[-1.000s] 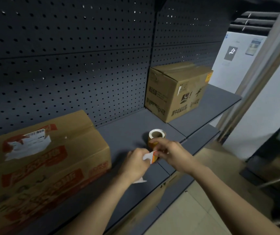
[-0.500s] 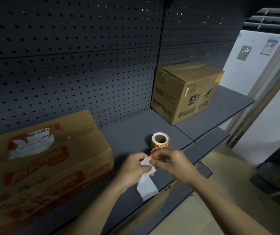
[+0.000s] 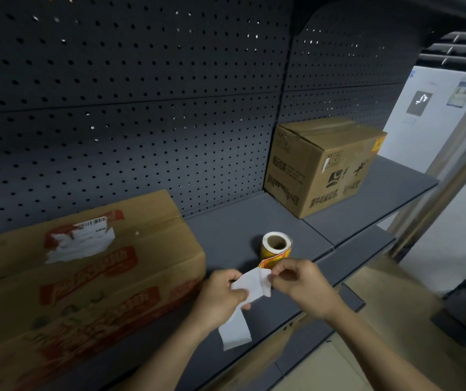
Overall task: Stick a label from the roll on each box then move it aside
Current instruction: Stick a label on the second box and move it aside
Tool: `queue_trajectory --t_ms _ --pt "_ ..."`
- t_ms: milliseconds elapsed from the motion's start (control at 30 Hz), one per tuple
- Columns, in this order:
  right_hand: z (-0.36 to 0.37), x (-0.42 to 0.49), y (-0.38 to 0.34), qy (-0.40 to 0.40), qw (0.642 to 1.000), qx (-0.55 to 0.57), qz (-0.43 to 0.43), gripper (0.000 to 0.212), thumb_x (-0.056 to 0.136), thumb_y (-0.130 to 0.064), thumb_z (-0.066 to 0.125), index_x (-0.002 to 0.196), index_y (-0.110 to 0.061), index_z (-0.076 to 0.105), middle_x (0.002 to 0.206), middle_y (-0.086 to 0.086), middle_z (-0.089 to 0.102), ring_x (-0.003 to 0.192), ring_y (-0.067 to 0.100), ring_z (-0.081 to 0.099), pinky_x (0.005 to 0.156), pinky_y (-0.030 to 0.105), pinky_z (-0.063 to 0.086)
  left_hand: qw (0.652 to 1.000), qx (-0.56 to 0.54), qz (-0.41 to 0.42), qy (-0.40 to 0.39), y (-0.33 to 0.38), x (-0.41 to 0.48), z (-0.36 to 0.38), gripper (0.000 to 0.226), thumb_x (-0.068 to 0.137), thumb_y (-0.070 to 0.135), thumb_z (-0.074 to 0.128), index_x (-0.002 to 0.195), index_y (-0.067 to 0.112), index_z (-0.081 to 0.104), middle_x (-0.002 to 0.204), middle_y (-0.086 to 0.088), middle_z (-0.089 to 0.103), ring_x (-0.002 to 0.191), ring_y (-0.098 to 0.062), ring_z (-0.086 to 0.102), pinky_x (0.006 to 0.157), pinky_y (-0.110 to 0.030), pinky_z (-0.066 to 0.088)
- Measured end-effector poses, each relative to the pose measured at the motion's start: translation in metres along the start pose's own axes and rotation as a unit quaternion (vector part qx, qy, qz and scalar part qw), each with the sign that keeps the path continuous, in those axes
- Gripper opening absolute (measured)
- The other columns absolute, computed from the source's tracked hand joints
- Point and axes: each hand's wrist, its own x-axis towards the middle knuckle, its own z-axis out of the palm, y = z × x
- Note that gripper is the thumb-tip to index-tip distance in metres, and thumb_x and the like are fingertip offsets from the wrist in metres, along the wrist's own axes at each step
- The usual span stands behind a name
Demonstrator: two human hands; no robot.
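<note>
The left hand (image 3: 220,294) pinches a white backing strip (image 3: 236,333), whose loose end hangs below the grip. The right hand (image 3: 302,283) pinches the strip's upper edge, where a red-and-yellow label (image 3: 264,263) shows. Just behind the grip the label roll (image 3: 276,245) stands on end on the grey shelf (image 3: 226,227). A large red-printed box (image 3: 85,277) lies left of the grip; a smaller brown box (image 3: 322,167) stands well behind it to the right.
</note>
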Motion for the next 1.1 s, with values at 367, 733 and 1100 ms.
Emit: queue_trajectory --t_ms 367,733,1100 --pt "-0.012 -0.013 -0.026 0.053 0.998 0.038 0.013 0.014 0.081 -0.009 0.069 0.068 -0.012 0.064 0.062 0.001 0.059 0.059 0.011 0.048 0.059 0.031 0.038 0.983 0.164 0.045 0.070 -0.005 -0.017 -0.011 0.010 0.073 0.017 0.055 0.073 0.008 0.051 0.058 -0.002 0.050 0.054 -0.014 0.040 0.049 -0.031 0.036" --pt "0.008 -0.025 -0.059 0.158 0.983 -0.014 -0.094 0.020 0.082 -0.010 0.072 0.069 -0.024 0.064 0.072 -0.007 0.067 0.068 0.012 0.065 0.064 0.029 0.051 0.983 0.130 0.081 0.099 0.015 -0.052 -0.022 0.019 0.086 0.044 0.067 0.099 0.030 0.070 0.095 0.014 0.072 0.093 -0.001 0.063 0.087 -0.028 0.052" --pt "0.039 -0.030 -0.059 0.100 0.906 -0.226 -0.343 0.015 0.092 -0.031 0.067 0.095 -0.016 0.071 0.098 -0.006 0.067 0.089 0.013 0.065 0.078 0.030 0.054 0.978 -0.187 0.026 0.084 0.030 -0.052 -0.038 0.009 0.095 0.011 0.063 0.095 0.005 0.070 0.079 -0.011 0.069 0.062 -0.015 0.062 0.063 -0.026 0.054"
